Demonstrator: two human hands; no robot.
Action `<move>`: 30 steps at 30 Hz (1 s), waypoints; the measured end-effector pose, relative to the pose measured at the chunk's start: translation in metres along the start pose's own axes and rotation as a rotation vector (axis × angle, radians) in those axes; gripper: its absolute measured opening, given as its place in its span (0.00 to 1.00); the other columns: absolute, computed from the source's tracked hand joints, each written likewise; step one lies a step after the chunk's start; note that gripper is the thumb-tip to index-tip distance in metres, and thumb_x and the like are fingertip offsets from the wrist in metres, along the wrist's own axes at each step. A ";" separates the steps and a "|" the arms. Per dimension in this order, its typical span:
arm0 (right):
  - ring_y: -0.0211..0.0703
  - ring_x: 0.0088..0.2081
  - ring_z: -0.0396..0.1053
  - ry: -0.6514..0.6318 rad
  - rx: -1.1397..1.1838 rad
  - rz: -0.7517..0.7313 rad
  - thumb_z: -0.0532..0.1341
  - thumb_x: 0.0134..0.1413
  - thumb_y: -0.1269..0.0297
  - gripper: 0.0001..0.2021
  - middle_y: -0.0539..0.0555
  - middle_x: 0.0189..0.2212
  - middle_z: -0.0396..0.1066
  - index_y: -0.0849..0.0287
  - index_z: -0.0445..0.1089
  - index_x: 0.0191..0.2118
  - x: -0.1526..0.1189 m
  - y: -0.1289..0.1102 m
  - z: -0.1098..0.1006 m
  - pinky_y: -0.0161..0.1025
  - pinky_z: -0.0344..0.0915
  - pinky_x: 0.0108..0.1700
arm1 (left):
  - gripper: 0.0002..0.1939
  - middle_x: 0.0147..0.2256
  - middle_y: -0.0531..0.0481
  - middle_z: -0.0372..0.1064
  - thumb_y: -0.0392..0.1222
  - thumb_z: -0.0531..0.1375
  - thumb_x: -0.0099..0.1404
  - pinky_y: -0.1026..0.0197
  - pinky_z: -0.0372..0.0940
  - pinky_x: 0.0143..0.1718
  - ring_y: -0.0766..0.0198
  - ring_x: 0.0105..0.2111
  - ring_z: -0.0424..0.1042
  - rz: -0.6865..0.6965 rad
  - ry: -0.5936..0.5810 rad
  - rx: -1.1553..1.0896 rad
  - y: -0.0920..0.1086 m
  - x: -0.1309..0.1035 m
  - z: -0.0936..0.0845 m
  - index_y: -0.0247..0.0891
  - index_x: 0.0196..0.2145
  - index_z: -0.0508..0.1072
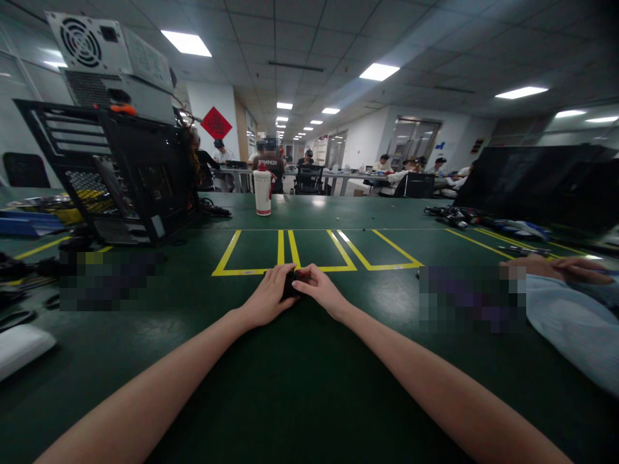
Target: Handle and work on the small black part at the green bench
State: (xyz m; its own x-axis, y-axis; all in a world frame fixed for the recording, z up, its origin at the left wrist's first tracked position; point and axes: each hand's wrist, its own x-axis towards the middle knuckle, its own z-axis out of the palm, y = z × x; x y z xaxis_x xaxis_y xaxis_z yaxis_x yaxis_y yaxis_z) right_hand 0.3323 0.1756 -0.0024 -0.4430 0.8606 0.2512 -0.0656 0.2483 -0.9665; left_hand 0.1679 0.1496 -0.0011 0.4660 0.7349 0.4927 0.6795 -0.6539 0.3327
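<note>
Though small, a black object [289, 284].

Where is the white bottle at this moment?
In the head view, the white bottle stands upright on the green table, beyond the yellow tape outlines and right of the black computer case.

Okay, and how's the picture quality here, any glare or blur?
Head view: ceiling lights blown out, soft glare on the green table, wide-angle bending towards the edges, pixelated patches either side, small dark object too dim to make out.
</note>
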 end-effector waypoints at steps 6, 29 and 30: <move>0.38 0.38 0.64 0.013 -0.042 -0.001 0.60 0.42 0.59 0.14 0.51 0.36 0.64 0.59 0.60 0.35 -0.001 -0.002 0.001 0.41 0.61 0.42 | 0.30 0.51 0.45 0.49 0.40 0.56 0.57 0.45 0.53 0.50 0.54 0.50 0.54 -0.015 -0.017 -0.008 0.000 0.000 0.000 0.42 0.53 0.45; 0.37 0.38 0.64 0.015 0.013 -0.017 0.62 0.40 0.63 0.14 0.50 0.36 0.63 0.57 0.60 0.36 0.000 0.001 0.002 0.39 0.62 0.42 | 0.29 0.50 0.44 0.51 0.39 0.56 0.56 0.48 0.53 0.51 0.54 0.50 0.54 -0.005 0.013 0.017 -0.001 0.001 0.002 0.39 0.52 0.47; 0.38 0.39 0.64 0.024 -0.002 -0.013 0.61 0.40 0.63 0.15 0.51 0.37 0.63 0.57 0.61 0.37 0.001 0.002 0.002 0.40 0.61 0.43 | 0.29 0.50 0.44 0.50 0.39 0.56 0.56 0.48 0.53 0.51 0.54 0.50 0.54 -0.009 0.008 0.017 0.000 0.001 0.001 0.39 0.52 0.47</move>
State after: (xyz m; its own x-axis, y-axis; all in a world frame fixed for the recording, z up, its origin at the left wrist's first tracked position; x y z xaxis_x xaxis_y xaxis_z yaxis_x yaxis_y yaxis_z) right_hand 0.3302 0.1756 -0.0038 -0.4204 0.8678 0.2650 -0.0690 0.2606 -0.9630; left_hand 0.1690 0.1504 -0.0015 0.4555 0.7393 0.4959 0.6932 -0.6441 0.3234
